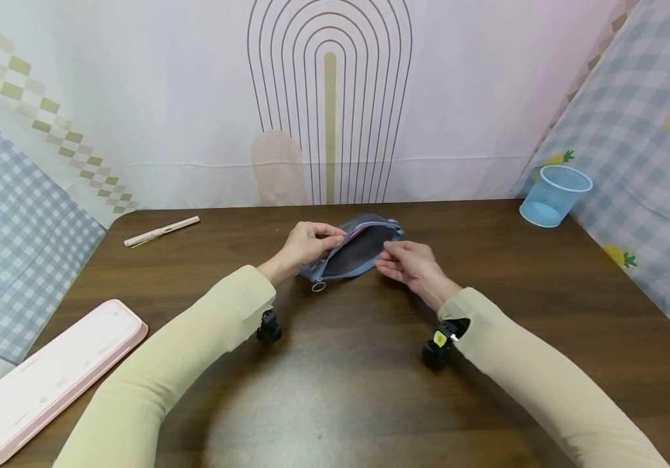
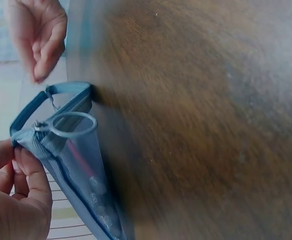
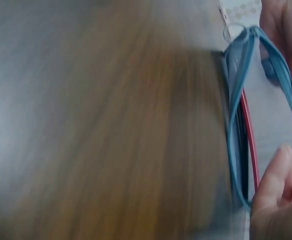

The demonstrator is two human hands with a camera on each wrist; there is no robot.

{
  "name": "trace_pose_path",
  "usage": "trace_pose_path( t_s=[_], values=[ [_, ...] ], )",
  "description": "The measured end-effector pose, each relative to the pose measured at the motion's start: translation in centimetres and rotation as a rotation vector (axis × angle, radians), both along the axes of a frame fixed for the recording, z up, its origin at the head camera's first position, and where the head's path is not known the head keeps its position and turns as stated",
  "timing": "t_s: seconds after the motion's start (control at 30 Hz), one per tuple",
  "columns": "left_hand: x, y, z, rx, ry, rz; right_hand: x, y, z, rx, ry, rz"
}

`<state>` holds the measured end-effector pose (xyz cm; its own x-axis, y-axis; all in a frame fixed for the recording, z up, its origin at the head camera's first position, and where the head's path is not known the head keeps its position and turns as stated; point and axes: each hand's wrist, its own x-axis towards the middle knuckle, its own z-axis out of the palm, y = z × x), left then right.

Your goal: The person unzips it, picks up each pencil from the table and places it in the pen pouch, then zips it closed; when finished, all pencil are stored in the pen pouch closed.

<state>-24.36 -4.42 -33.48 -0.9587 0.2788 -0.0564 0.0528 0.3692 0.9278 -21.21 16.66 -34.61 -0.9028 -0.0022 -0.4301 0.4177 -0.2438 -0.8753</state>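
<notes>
A blue see-through zip pouch [image 1: 358,250] stands on the table with its mouth spread wide. My left hand [image 1: 308,246] pinches the far rim of the mouth between thumb and fingers. Near the opposite rim is my right hand [image 1: 410,265], its fingers loosely bent; the left wrist view shows a small gap between this hand [image 2: 39,42] and the pouch. A round ring pull [image 2: 74,125] hangs from the zip at the pouch's left end. Inside lies a thin red stick-like item [image 3: 250,140], its kind unclear.
A white pen [image 1: 162,232] lies at the back left of the brown table [image 1: 335,390]. Along the left edge sits a long pink-and-white case [image 1: 54,380]. A blue mesh cup [image 1: 554,195] stands in the back right corner. Cloth hangings border the back and sides.
</notes>
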Motion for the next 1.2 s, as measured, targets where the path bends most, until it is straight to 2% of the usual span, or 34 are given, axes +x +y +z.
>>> trace_pose_path(
  t_s=[0.1, 0.2, 0.4, 0.5, 0.83, 0.93, 1.03, 1.13, 1.2],
  values=[
    [0.0, -0.1, 0.0, 0.004, 0.012, -0.017, 0.2, 1.6, -0.1, 0.032, 0.039, -0.106],
    [-0.2, -0.4, -0.1, -0.005, 0.029, -0.044, 0.4, 3.0, 0.1, 0.072, 0.047, -0.145],
    [-0.3, -0.6, -0.1, -0.070, 0.057, -0.115, 0.2, 3.9, 0.6, 0.067, -0.018, -0.002],
    [-0.3, -0.7, 0.0, -0.084, 0.060, -0.148, 0.1, 3.8, 0.6, 0.038, -0.051, 0.038],
    [0.0, -1.8, -0.5, -0.144, 0.037, -0.193, 0.3, 3.8, 0.7, -0.074, -0.109, 0.010],
    [0.1, -2.3, -0.5, -0.157, 0.046, -0.184, 0.3, 3.6, 0.8, -0.095, -0.104, 0.003],
    [0.3, -3.1, -0.5, -0.180, 0.080, -0.142, 0.4, 3.4, 0.8, -0.104, -0.093, -0.003],
    [0.6, -4.3, -0.7, -0.188, 0.088, -0.043, 0.4, 3.3, 0.8, -0.110, -0.085, -0.007],
    [0.7, -5.1, -0.9, -0.176, 0.058, 0.022, 0.4, 3.4, 0.7, -0.111, -0.079, -0.009]
  ],
)
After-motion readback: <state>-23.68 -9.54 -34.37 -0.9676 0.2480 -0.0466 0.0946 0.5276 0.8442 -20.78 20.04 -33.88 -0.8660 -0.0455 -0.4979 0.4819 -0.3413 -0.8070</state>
